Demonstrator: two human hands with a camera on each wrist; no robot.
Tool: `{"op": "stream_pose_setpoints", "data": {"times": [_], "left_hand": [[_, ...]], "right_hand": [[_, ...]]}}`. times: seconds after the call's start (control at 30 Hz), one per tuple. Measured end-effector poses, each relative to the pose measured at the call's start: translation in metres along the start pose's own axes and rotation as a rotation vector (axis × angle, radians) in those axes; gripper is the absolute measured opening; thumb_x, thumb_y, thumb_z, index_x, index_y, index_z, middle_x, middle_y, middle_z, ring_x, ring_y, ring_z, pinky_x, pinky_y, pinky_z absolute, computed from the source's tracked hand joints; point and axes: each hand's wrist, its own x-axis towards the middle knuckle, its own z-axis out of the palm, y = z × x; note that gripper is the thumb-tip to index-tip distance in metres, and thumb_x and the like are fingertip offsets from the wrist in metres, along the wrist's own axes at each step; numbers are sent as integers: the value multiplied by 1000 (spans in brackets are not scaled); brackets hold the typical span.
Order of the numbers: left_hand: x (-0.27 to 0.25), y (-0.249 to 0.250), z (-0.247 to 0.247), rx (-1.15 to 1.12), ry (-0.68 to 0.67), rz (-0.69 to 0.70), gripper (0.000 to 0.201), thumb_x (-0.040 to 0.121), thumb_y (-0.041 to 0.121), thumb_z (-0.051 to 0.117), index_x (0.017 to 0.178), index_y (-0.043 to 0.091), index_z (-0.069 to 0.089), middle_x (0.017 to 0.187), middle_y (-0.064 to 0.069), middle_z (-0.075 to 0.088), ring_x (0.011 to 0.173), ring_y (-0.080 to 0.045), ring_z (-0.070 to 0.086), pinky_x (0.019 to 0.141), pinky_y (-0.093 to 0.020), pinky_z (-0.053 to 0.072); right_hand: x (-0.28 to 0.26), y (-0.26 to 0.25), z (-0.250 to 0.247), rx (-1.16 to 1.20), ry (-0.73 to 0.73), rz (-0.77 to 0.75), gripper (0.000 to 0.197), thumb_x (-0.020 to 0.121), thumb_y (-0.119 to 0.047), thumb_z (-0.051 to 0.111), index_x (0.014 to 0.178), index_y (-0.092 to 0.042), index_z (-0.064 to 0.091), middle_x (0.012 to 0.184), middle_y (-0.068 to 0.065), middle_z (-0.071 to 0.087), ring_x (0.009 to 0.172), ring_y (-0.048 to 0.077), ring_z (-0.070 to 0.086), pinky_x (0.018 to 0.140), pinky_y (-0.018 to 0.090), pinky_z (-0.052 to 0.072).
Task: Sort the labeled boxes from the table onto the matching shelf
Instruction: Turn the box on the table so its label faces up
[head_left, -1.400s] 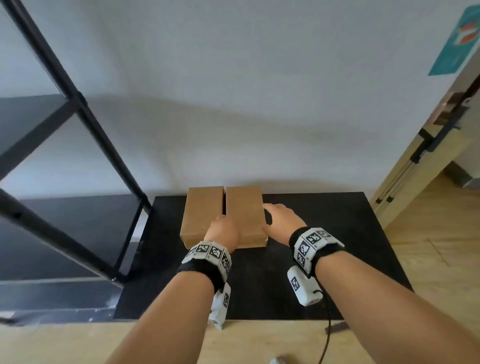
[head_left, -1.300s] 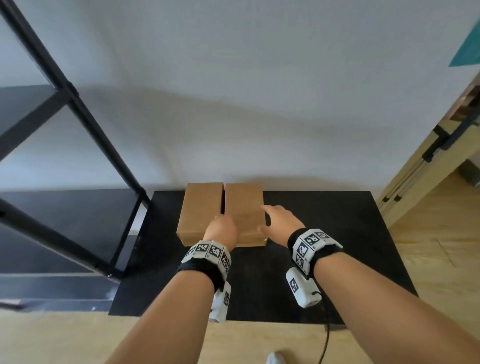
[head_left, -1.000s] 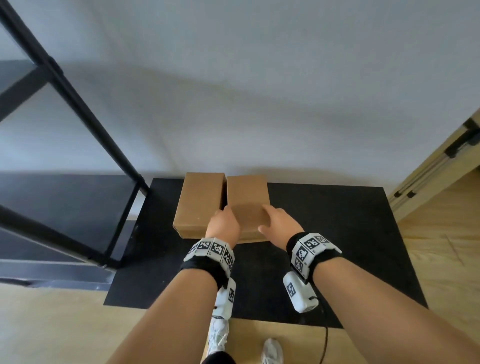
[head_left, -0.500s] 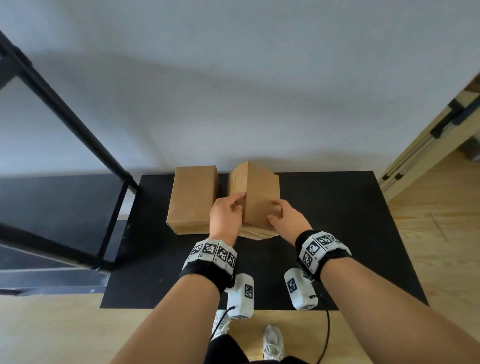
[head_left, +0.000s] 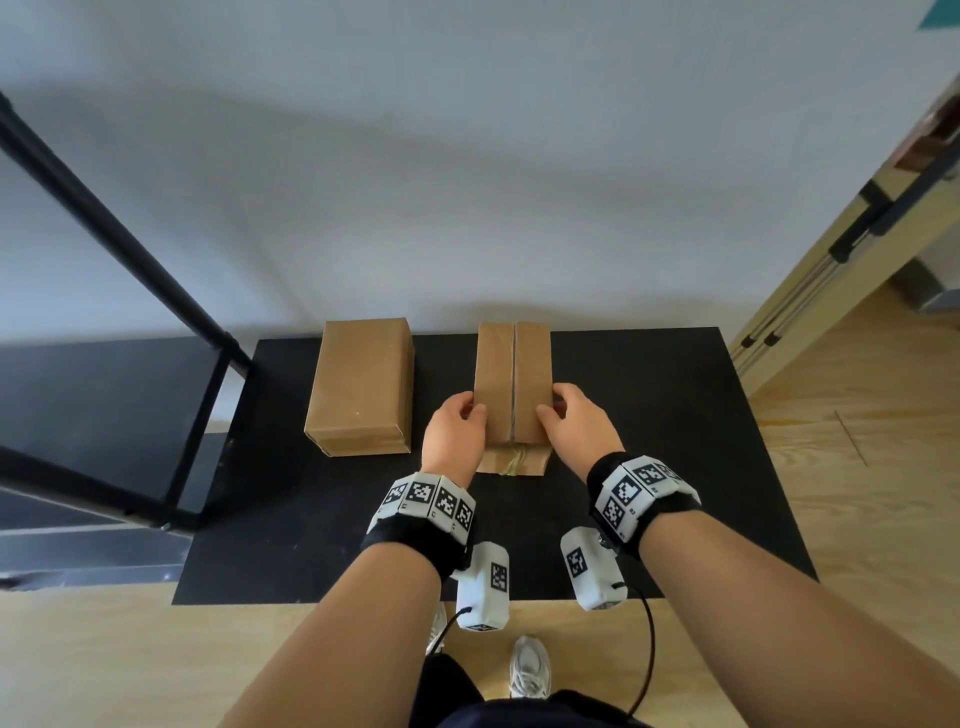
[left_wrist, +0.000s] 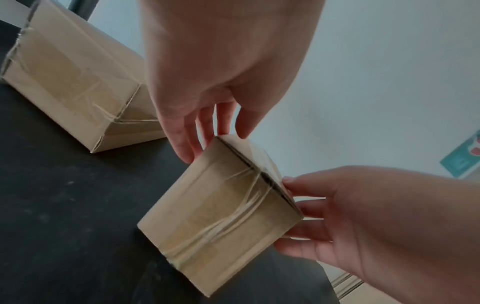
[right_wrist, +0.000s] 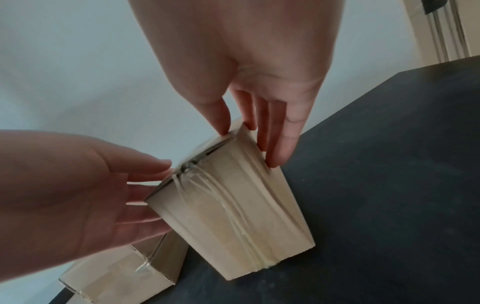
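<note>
On the black desk (head_left: 660, 467), the taped box (head_left: 511, 382), probably resting on edge with its long axis toward the wall, is pinched near its front end between left hand (head_left: 451, 434) and right hand (head_left: 579, 428), thumbs on top and fingers (left_wrist: 182, 137) down the sides, with the shelf (head_left: 93, 400) to the left.

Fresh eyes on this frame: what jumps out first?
Both hands, left hand and right hand, grip the taped box from either side at the middle of the black table, seam facing up. A second box lies flat to its left, nearer the black shelf frame.
</note>
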Motion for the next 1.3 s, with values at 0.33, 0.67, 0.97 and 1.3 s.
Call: {"op": "stream_pose_setpoints", "data": {"times": [0.33, 0.67, 0.97, 1.3], "left_hand": [[-12, 2, -22, 106, 256, 89, 31, 98, 12, 46, 120, 17, 68, 118, -2, 68, 107, -21, 63, 86, -32, 51], [-8, -17, -3, 177, 84, 59, 38, 95, 18, 61, 133, 17, 57, 134, -6, 53, 109, -19, 63, 82, -27, 54], [-8, -14, 5, 216, -34, 94, 41, 95, 11, 58, 136, 16, 56, 120, -4, 65, 95, -11, 57, 76, -23, 46], [1, 5, -10, 494, 94, 269, 48, 95, 8, 51, 142, 18, 52, 143, -3, 49, 132, -24, 42, 101, -35, 42]], "right_hand": [[3, -10, 15, -95, -159, -3, 40, 101, -31, 43, 134, -10, 52, 122, 10, 64, 109, 26, 62, 93, 37, 49], [4, 7, -1, -102, -10, -4, 41, 99, -39, 41, 130, -15, 51, 120, 8, 61, 102, 25, 64, 89, 44, 52], [2, 20, -4, -144, -70, 87, 58, 89, -43, 62, 135, -12, 44, 126, 9, 57, 108, 25, 62, 89, 41, 54], [21, 0, -16, -361, -321, 1, 56, 90, -23, 52, 144, -28, 38, 130, 8, 56, 112, 29, 60, 93, 46, 52]]}}
